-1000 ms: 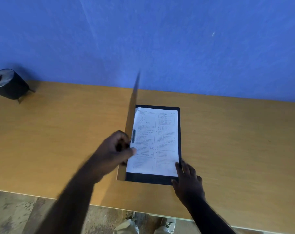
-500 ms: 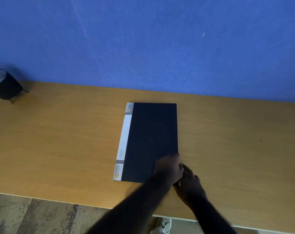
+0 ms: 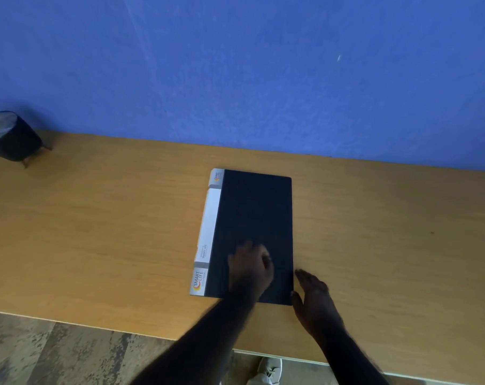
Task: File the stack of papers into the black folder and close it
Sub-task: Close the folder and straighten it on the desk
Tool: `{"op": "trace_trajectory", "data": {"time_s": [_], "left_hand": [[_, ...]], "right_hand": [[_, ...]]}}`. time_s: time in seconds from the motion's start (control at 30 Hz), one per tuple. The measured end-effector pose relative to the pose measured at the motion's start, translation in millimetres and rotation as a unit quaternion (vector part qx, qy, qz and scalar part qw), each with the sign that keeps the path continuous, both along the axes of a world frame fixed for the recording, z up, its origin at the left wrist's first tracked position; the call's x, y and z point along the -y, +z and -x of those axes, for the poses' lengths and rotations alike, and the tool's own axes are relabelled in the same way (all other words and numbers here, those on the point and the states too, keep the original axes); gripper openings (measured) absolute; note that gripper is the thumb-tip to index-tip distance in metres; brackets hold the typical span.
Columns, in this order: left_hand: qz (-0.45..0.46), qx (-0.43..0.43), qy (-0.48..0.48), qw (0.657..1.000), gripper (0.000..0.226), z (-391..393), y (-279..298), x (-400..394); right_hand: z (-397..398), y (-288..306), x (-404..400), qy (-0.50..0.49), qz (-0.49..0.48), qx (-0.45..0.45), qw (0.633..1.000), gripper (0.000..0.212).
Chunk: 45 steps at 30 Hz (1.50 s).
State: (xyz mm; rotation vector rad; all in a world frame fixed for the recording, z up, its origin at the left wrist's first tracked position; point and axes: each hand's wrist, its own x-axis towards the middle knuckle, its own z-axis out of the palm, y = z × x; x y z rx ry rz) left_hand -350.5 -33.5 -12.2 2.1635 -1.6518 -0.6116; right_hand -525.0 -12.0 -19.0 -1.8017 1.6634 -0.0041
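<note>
Dark pot (image 3: pixel 12 137) far left of black folder (image 3: pixel 256 218). Folder closed, flat mid-table (image 3: pixel 97 232). Left hand (image 3: pixel 251 269) blurred on its near cover, fingers loosely curled, grasping nothing. Right hand (image 3: pixel 313 294) flat, released, against folder's right edge.

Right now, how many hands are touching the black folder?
2. The left hand rests on the cover of the closed black folder near its front end; the right hand lies on the table against the folder's right edge.
</note>
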Motion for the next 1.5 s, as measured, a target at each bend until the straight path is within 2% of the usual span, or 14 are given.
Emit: {"op": "trace_trajectory", "data": {"time_s": [0.07,0.13,0.27,0.37,0.47,0.67,0.97,1.2,1.5], "left_hand": [[0.020,0.012,0.102,0.995,0.021,-30,0,-8],[-0.003,0.011,0.188,0.982,0.036,-57,-2,-21],[-0.089,-0.015,0.274,0.957,0.050,-99,-10,-48],[-0.150,-0.031,0.226,0.962,0.038,-117,-19,-54],[-0.140,-0.094,0.213,0.962,0.038,-125,-23,-58],[-0.137,-0.137,0.226,0.955,0.038,-142,-18,-54],[-0.135,-0.131,0.248,0.950,0.035,-205,-12,-58],[-0.106,-0.141,0.280,0.944,0.040,-261,-4,-64],[-0.093,-0.128,0.321,0.934,0.040,-321,-3,-68]], "right_hand": [[-11,4,2,-0.029,-0.018,0.036,0.999,0.060],[-21,6,5,-0.049,-0.035,0.066,0.996,0.060],[-35,7,12,-0.090,-0.076,0.077,0.990,0.065],[-41,7,19,-0.116,-0.091,0.096,0.984,0.062],[-45,8,26,-0.151,-0.104,0.125,0.975,0.055],[-61,12,30,-0.228,-0.156,0.193,0.942,0.034],[-117,16,29,-0.258,-0.186,0.289,0.903,0.025],[-173,18,26,-0.223,-0.194,0.336,0.894,0.041],[-229,18,24,-0.174,-0.221,0.343,0.896,0.051]]}}
